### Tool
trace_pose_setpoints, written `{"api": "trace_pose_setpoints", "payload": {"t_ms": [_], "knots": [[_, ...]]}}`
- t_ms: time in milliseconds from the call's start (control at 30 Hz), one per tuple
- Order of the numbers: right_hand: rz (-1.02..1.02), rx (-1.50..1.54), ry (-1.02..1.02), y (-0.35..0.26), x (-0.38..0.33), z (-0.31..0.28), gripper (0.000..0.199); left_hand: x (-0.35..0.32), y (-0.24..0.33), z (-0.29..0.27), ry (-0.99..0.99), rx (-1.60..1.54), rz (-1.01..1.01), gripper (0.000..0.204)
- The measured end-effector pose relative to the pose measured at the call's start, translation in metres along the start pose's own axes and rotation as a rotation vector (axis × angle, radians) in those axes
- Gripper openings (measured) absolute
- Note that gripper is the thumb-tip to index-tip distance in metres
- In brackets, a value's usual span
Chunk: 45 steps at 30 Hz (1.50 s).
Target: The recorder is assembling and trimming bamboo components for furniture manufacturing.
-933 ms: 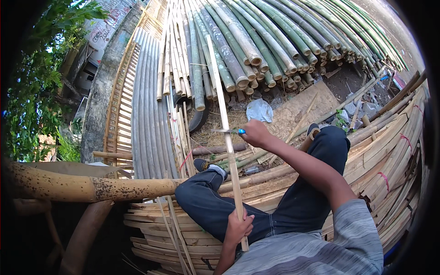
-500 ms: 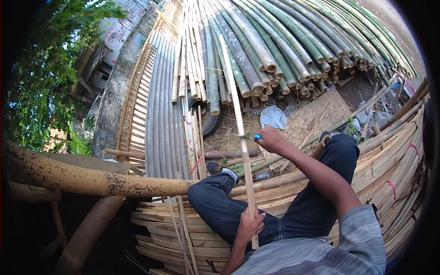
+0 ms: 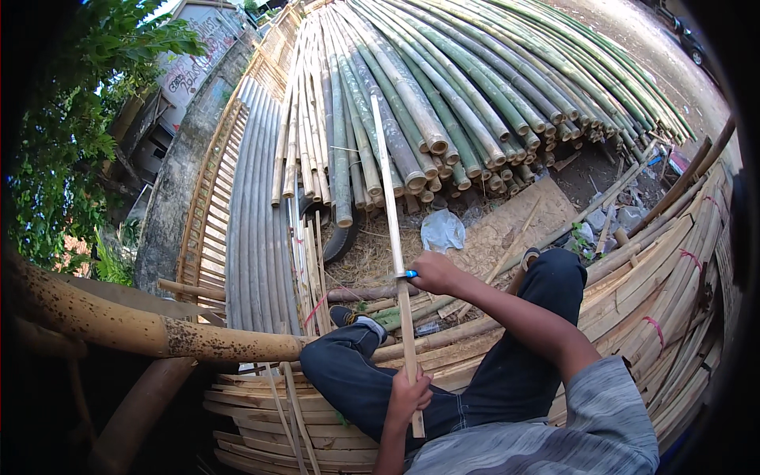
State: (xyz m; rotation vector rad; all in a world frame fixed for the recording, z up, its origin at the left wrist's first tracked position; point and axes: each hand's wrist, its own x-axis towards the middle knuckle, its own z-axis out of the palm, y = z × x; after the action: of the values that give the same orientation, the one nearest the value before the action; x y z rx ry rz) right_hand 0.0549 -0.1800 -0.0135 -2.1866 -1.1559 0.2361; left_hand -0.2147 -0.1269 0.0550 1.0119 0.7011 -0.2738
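A long, pale bamboo strip (image 3: 393,206) slants from my lap out toward the far pile of poles. Near its lower end my left hand (image 3: 409,396) is closed around it, with a short end sticking out below the fist. Farther up, my right hand (image 3: 434,274) grips a knife with a blue handle (image 3: 411,274) at the strip's right side. The blade lies across the strip and seems to touch it; most of the handle is hidden in my fist.
Split bamboo strips (image 3: 633,305) are stacked around and under my legs. A thick yellow bamboo pole (image 3: 214,338) crosses at left. Ahead lie green bamboo poles (image 3: 475,119), a tire (image 3: 340,243), a plastic bag (image 3: 442,230) and grey corrugated sheets (image 3: 257,198).
My right hand has drawn the knife down the strip, closer to my left hand. The left hand keeps its hold, and the whole view has shifted slightly.
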Motion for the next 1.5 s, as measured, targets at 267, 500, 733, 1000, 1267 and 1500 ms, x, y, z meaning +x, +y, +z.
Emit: {"api": "trace_pose_setpoints", "payload": {"t_ms": [267,500,733,1000,1267,1500], "knots": [[0.078,0.567,0.377,0.000,0.007,-0.080,0.018,0.037,0.035,-0.006,-0.049,-0.170,0.143,0.020],[0.079,1.259,0.577,0.004,-0.017,-0.148,0.020,0.126,0.028,-0.068,-0.030,-0.071,0.207,0.025],[0.111,1.418,0.536,0.016,-0.023,-0.135,0.021,0.150,0.012,-0.042,0.008,-0.064,0.185,0.024],[0.313,1.292,0.650,0.036,-0.010,-0.116,0.009,0.175,0.007,-0.010,-0.014,-0.136,0.152,0.020],[0.305,0.899,0.777,0.067,0.000,-0.096,0.010,0.187,0.002,0.014,-0.029,-0.189,0.124,0.026],[0.455,1.116,0.885,0.081,0.006,-0.099,0.012,0.189,-0.005,-0.001,-0.091,-0.211,0.073,0.023]]}}
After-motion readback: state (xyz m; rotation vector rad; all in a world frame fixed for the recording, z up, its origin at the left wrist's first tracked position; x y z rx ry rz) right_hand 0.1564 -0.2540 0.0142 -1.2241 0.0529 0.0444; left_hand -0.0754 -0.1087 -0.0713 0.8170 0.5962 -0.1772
